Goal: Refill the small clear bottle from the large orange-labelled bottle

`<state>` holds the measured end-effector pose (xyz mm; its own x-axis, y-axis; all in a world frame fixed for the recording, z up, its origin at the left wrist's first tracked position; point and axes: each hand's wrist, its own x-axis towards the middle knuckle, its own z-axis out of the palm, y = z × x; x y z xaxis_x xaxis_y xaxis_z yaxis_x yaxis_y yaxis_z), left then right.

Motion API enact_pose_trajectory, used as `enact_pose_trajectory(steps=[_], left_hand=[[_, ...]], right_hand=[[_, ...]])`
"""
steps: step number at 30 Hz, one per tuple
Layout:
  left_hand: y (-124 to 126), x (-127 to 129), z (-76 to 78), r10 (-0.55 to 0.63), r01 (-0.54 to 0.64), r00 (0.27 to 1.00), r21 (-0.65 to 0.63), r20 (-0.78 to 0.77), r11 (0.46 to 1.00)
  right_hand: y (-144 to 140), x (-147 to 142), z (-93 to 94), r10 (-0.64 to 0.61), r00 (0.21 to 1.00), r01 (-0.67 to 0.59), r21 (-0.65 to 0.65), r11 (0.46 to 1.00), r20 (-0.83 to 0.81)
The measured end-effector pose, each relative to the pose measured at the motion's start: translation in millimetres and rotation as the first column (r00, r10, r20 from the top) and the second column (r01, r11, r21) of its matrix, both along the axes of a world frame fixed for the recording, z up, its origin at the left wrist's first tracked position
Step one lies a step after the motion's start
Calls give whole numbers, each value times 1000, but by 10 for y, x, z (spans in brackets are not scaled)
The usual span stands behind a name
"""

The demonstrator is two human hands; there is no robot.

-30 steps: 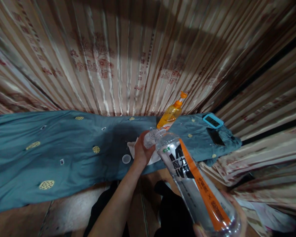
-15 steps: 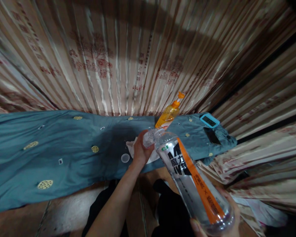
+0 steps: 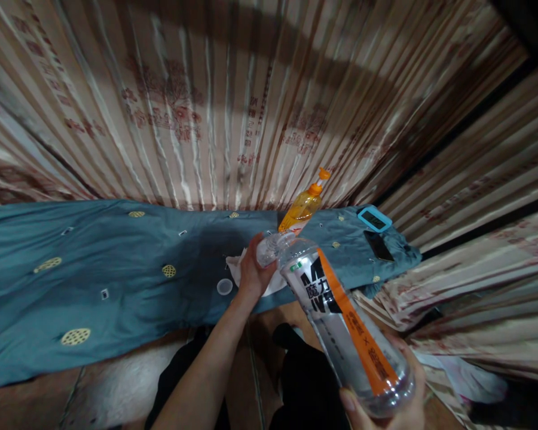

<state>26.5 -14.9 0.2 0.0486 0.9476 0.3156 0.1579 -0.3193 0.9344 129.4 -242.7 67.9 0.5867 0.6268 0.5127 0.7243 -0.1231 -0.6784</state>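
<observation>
My right hand point(image 3: 385, 412) grips the base of a large clear drink bottle point(image 3: 341, 322) with a silver, orange and black label. The bottle is tilted, its neck pointing up and left. My left hand point(image 3: 255, 275) is closed around a small clear plastic container point(image 3: 267, 251), whose exact kind I cannot make out. The bottle's mouth meets this container, and I cannot tell whether liquid passes between them. Beneath my left hand lies a white tissue or cloth point(image 3: 275, 283), partly covered. Beside it on the left sits a small round translucent lid or cup point(image 3: 225, 286).
An orange pump bottle point(image 3: 301, 209) stands behind the drink bottle on a teal patterned cloth point(image 3: 130, 257). At the right end lie a blue-framed digital clock point(image 3: 375, 219) and a dark phone point(image 3: 379, 245). Pleated curtains point(image 3: 206, 119) hang behind and to the right.
The view has shifted slightly, so everything sits a little further left in the picture. Both hands keep the same hold, and the bottle's tilt is much the same.
</observation>
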Motion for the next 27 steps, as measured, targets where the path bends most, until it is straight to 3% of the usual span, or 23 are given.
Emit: enact_pose_trajectory(steps=[18,27], left_hand=[[42,15,-34,-7,7,1000,-18,25,1000],[54,25,-64,18,-18,1000,-12,16,1000]], right_hand=[[4,74,-24,4,998,-4,3,1000,70],[10,-43,1,-7,997,8,16,1000,-71]])
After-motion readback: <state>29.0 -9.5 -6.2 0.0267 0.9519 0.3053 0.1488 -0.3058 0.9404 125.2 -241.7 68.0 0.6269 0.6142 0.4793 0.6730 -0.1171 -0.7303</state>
